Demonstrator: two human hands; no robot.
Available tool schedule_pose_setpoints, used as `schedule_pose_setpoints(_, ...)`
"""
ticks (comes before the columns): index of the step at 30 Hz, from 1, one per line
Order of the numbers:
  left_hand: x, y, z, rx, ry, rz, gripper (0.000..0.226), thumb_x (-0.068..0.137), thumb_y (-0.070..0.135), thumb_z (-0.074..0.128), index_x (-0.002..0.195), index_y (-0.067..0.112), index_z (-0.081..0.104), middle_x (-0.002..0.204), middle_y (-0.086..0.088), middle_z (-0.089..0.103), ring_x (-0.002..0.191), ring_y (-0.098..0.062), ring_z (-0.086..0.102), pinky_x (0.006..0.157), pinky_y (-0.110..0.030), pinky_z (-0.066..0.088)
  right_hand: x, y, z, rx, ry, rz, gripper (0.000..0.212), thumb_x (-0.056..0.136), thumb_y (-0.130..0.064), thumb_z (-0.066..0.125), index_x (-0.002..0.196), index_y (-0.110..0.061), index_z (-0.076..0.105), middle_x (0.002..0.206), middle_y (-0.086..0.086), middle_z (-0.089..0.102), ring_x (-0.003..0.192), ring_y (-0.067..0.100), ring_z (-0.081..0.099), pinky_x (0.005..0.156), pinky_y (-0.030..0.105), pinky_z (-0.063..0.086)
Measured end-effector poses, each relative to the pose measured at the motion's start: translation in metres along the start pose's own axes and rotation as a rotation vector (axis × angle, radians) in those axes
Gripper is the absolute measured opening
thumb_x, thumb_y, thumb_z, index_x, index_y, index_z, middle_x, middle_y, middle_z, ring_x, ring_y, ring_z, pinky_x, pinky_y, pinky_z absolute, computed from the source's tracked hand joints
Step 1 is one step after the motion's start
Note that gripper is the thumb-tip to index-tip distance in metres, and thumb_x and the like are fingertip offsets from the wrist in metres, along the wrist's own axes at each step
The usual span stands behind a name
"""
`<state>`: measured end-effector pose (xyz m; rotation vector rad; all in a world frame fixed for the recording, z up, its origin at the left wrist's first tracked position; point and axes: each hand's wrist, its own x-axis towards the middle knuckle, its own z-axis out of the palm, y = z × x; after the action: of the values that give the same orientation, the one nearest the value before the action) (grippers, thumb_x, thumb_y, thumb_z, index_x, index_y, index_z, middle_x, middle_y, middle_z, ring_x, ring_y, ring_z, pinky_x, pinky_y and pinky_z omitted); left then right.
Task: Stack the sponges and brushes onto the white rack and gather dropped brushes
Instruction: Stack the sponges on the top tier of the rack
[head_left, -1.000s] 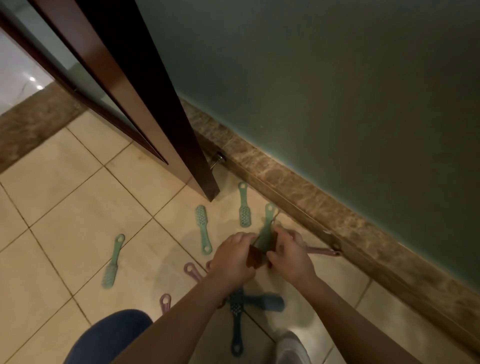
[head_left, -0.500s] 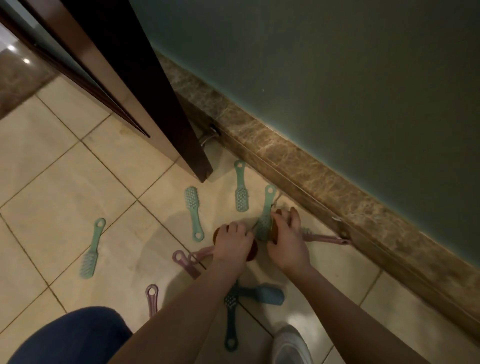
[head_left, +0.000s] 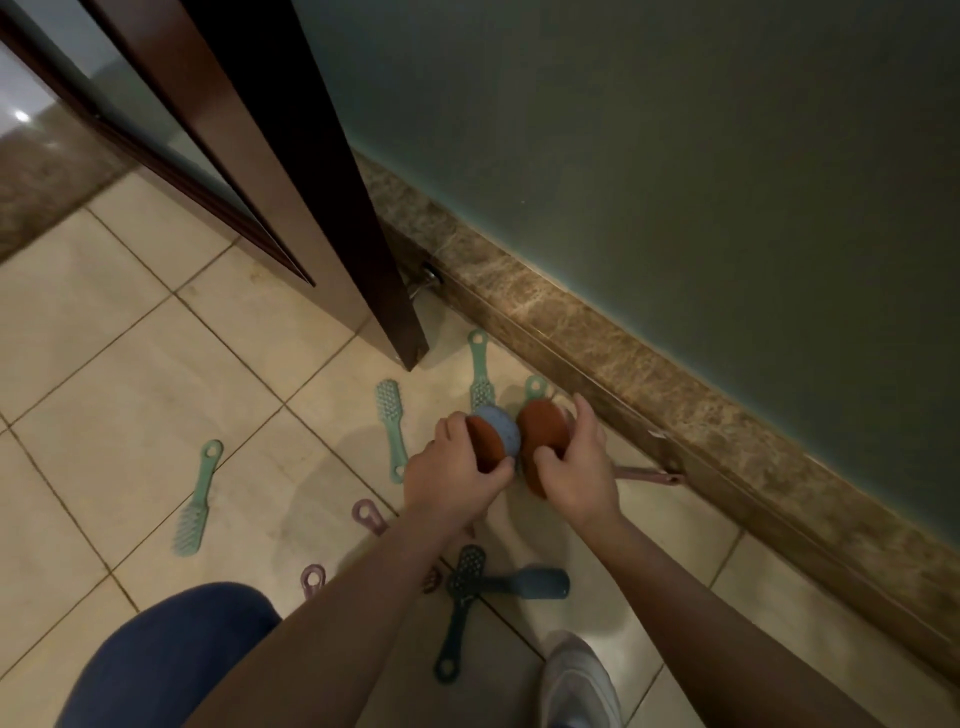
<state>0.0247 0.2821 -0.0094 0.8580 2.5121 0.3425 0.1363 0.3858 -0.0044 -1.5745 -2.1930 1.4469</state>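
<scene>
The widest open room on my view is at the left: bare tiled floor (head_left: 104, 338) runs to the frame edge, with only a green brush (head_left: 195, 499) lying alone on it. The dark door (head_left: 311, 208) slants in from above, and its lower corner ends near the baseboard (head_left: 727, 415), so the gap there is tight. The person's knee (head_left: 171, 654) fills the lower left.

Moving right, a mauve handle (head_left: 313, 579) and a second mauve handle (head_left: 366, 514) poke out from under the left forearm. A second green brush (head_left: 390, 428) lies just left of the left hand (head_left: 457, 467), whose fingers and thumb curl round a blue-faced sponge (head_left: 498, 434) held on edge. Just beside it the right hand (head_left: 576, 467) grips a red-brown sponge (head_left: 543, 434), fingers over the far rim and thumb on the near one. I cannot tell whether the two sponges touch.

Behind them lie a third green brush (head_left: 480, 374) and a fourth green brush (head_left: 535, 387), its head hidden. Between the forearms a dark teal brush (head_left: 460, 608) crosses a blue brush (head_left: 524, 583), near a shoe (head_left: 576, 680). A third mauve brush (head_left: 649, 474) lies against the baseboard, which with the wall (head_left: 675, 156) closes off the right side.

My count: two sponges, four green brushes, three mauve, two dark.
</scene>
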Motion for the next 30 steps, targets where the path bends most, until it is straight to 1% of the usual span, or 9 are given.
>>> schedule_pose_setpoints(5,-0.009,0.002,-0.018,-0.174,0.059,-0.075,0.079,0.076,0.072,0.047,0.135,0.022,0.031,0.127,-0.001,0.053,0.102,-0.025,0.061,0.080,-0.035,0.050,-0.007,-0.027,-0.011,0.051,0.007,-0.005,0.067,0.088,-0.023,0.053,0.149,-0.024,0.024,0.147,0.005,0.034,0.130,0.026,0.043,0.106,0.040,0.035)
schedule_pose_setpoints(9,-0.013,0.003,-0.038,-0.223,0.155,-0.097,0.073,0.071,0.077,0.044,0.123,0.027,0.044,0.111,0.004,0.062,0.094,-0.019,0.061,0.080,-0.037,0.053,-0.012,-0.048,-0.019,0.072,0.008,-0.028,0.064,0.089,-0.025,0.051,0.148,-0.025,0.027,0.145,0.004,0.035,0.125,0.026,0.047,0.101,0.034,0.036)
schedule_pose_setpoints(12,-0.014,0.003,-0.053,-0.218,0.218,-0.079,0.069,0.070,0.076,0.045,0.117,0.026,0.050,0.106,0.003,0.063,0.098,-0.020,0.058,0.084,-0.041,0.052,-0.016,-0.062,-0.024,0.093,0.009,-0.057,0.061,0.089,-0.024,0.051,0.146,-0.026,0.031,0.143,0.005,0.037,0.121,0.025,0.048,0.096,0.031,0.035)
schedule_pose_setpoints(16,-0.017,0.004,-0.070,-0.310,0.192,-0.078,0.075,0.069,0.076,0.045,0.125,0.027,0.049,0.115,0.005,0.061,0.104,-0.017,0.059,0.088,-0.039,0.051,-0.021,-0.076,-0.026,0.119,0.003,-0.090,0.057,0.088,-0.025,0.050,0.142,-0.031,0.033,0.139,0.003,0.039,0.104,0.012,0.043,0.090,0.030,0.034)
schedule_pose_setpoints(21,-0.027,0.016,-0.110,-0.379,0.146,-0.088,0.073,0.070,0.075,0.047,0.129,0.033,0.042,0.122,0.006,0.058,0.105,-0.021,0.061,0.088,-0.038,0.051,-0.037,-0.107,-0.041,0.159,0.009,-0.075,0.060,0.084,-0.028,0.050,0.143,-0.031,0.035,0.137,0.002,0.040,0.108,0.017,0.048,0.094,0.035,0.041)
schedule_pose_setpoints(24,-0.046,0.033,-0.148,-0.386,0.092,-0.088,0.066,0.072,0.074,0.050,0.126,0.036,0.043,0.119,0.007,0.057,0.102,-0.021,0.061,0.087,-0.040,0.052,-0.063,-0.134,-0.064,0.164,0.036,-0.049,0.060,0.083,-0.026,0.051,0.142,-0.030,0.038,0.134,0.004,0.043,0.109,0.020,0.050,0.095,0.035,0.042)
schedule_pose_setpoints(26,-0.065,0.048,-0.178,-0.382,0.069,-0.073,0.064,0.070,0.074,0.049,0.121,0.036,0.045,0.113,0.008,0.058,0.099,-0.020,0.062,0.085,-0.038,0.052,-0.085,-0.154,-0.087,0.164,0.032,-0.034,0.061,0.085,-0.024,0.051,0.144,-0.029,0.036,0.138,0.004,0.041,0.117,0.022,0.048,0.100,0.036,0.040)
schedule_pose_setpoints(28,-0.085,0.066,-0.212,-0.394,0.049,-0.064,0.063,0.069,0.075,0.049,0.118,0.036,0.047,0.104,0.012,0.055,0.096,-0.018,0.062,0.082,-0.035,0.051,-0.109,-0.177,-0.113,0.187,0.017,-0.027,0.061,0.087,-0.022,0.051,0.145,-0.030,0.034,0.139,0.002,0.038,0.121,0.019,0.044,0.102,0.036,0.038)
schedule_pose_setpoints(30,-0.107,0.083,-0.248,-0.402,0.030,-0.059,0.060,0.070,0.074,0.051,0.117,0.037,0.047,0.102,0.014,0.053,0.096,-0.017,0.061,0.081,-0.033,0.050,-0.135,-0.202,-0.141,0.221,0.018,-0.038,0.061,0.086,-0.018,0.052,0.143,-0.032,0.036,0.133,-0.001,0.039,0.118,0.015,0.044,0.099,0.033,0.036)
